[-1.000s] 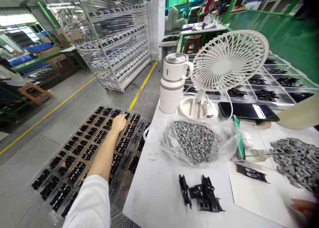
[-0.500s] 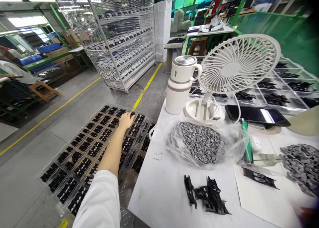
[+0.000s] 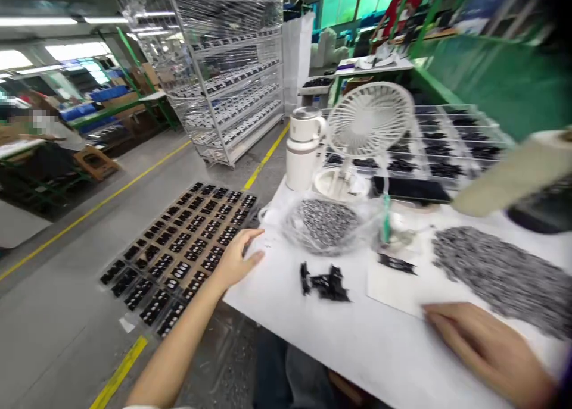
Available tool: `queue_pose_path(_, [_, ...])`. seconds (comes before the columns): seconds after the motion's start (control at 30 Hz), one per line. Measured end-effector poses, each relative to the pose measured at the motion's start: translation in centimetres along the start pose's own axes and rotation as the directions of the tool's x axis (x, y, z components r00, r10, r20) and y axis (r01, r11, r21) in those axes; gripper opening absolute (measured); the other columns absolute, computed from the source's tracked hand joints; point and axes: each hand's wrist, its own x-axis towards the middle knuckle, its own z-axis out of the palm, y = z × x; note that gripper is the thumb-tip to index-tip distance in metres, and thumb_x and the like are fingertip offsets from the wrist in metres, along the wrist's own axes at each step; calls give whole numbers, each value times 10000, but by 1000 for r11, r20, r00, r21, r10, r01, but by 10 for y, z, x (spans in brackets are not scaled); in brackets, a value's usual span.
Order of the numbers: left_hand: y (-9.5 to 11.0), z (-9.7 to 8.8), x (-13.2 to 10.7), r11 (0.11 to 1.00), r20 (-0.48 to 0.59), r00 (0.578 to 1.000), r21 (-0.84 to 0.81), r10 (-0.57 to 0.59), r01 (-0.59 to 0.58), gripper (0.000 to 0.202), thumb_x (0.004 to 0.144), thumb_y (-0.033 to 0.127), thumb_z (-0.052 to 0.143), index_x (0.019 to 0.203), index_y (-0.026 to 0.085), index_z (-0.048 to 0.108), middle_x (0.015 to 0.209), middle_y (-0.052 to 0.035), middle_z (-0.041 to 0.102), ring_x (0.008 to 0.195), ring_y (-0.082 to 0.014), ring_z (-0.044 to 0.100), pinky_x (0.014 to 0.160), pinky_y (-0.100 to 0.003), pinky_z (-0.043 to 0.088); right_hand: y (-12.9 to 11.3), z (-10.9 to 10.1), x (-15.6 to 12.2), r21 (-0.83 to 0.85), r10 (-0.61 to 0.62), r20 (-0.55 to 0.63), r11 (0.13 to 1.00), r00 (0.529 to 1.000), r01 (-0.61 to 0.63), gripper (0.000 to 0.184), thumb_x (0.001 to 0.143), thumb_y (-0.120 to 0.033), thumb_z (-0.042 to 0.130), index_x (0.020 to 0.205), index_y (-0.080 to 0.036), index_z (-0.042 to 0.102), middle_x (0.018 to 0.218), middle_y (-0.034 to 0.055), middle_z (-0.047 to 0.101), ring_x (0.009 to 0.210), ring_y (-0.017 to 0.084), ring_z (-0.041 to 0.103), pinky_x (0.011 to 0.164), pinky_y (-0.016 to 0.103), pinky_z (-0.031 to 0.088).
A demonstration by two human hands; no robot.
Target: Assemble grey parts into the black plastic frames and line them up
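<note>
My left hand (image 3: 239, 259) is over the left edge of the white table (image 3: 286, 314). Its thumb and fingers are apart, with nothing visible between them. Below and left of it, on the floor side, lie trays of black parts (image 3: 192, 224). My right hand (image 3: 478, 337) is low at the right, beside the corner of a white sheet (image 3: 393, 290). Its fingers point left and are smeared by motion; I cannot tell what they hold. A small cluster of black parts (image 3: 328, 284) lies between the hands. One black part (image 3: 397, 264) rests on the sheet.
Behind the parts are a bag of small grey pieces (image 3: 328, 221), a white fan (image 3: 370, 120), a white mug-topped bottle (image 3: 302, 153) and a dark phone (image 3: 409, 189). A heap of grey pieces (image 3: 496, 272) spreads at the right. A wrapped rack (image 3: 232, 99) stands beyond.
My left hand has come back from the far side of the trays to the table edge. My right hand has come into view at the lower right. The view has shifted.
</note>
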Motion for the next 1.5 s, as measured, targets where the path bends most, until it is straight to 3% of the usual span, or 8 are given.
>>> queue_pose_path(0.07, [25, 19, -16, 985, 188, 975, 104, 117, -138, 729, 666, 506, 591, 1284, 213, 337, 1300, -105, 403, 1187, -258, 368, 991, -400, 306, 2, -8, -3, 28, -112, 121, 994, 986, 110, 145, 802, -343, 477, 882, -281, 582, 806, 68, 630, 755, 214, 601, 642, 372, 500])
queue_pose_path(0.13, [41, 40, -23, 958, 244, 961, 218, 130, -185, 825, 641, 562, 580, 1318, 207, 271, 1321, -119, 369, 1200, -288, 334, 992, -440, 278, -1, -14, -4, 31, -106, 115, 994, 988, 103, 154, 824, -274, 436, 882, -224, 570, 810, 61, 625, 762, 198, 589, 669, 362, 490])
queue_pose_path(0.43, [87, 102, -22, 870, 276, 939, 388, 206, -305, 806, 651, 661, 479, 1314, 245, 285, 1234, -119, 426, 1069, -309, 413, 874, -438, 359, -18, -22, -10, 31, 70, 35, 997, 997, -71, 176, 847, -212, 394, 906, -186, 559, 798, 31, 610, 733, 140, 554, 675, 268, 448])
queue_pose_path(0.57, [107, 118, -12, 835, 311, 909, 390, 277, -387, 558, 776, 562, 388, 1252, 272, 381, 1143, -97, 484, 1002, -270, 451, 838, -395, 388, -19, -23, -6, -44, 89, 56, 995, 994, -87, 193, 839, -204, 396, 906, -183, 575, 835, 37, 614, 796, 161, 548, 701, 279, 429])
queue_pose_path(0.9, [114, 127, 11, 806, 255, 885, 369, 390, -462, 485, 781, 453, 470, 1165, 157, 444, 1057, -104, 539, 974, -262, 464, 834, -400, 383, -19, -16, 36, -234, 158, 29, 961, 987, -147, 254, 820, -214, 401, 1014, -156, 554, 905, 88, 583, 853, 233, 532, 689, 320, 404])
queue_pose_path(1.1, [115, 121, 14, 825, 289, 861, 277, 418, -493, 366, 783, 348, 486, 1112, 186, 480, 1029, -76, 567, 978, -253, 477, 849, -408, 370, -22, -20, 17, -177, 97, 97, 981, 991, -79, 226, 842, -215, 387, 980, -189, 563, 870, 39, 588, 828, 167, 537, 697, 267, 406])
queue_pose_path(1.37, [123, 114, 3, 909, 164, 915, 141, 369, -392, 348, 765, 313, 549, 1090, 210, 480, 1080, -38, 571, 1059, -220, 470, 902, -367, 379, -17, -31, 2, 104, 179, 29, 978, 983, -182, 208, 839, -228, 406, 956, -183, 571, 799, 36, 582, 701, 142, 515, 639, 266, 397])
queue_pose_path(1.5, [150, 124, 0, 965, 255, 932, -117, 257, -234, 403, 736, 314, 594, 1105, 253, 445, 1050, -2, 589, 968, -177, 545, 834, -317, 434, -26, -31, 5, 429, 180, 221, 865, 958, -262, 235, 852, -328, 407, 899, -173, 577, 773, 21, 589, 671, 124, 512, 615, 243, 388])
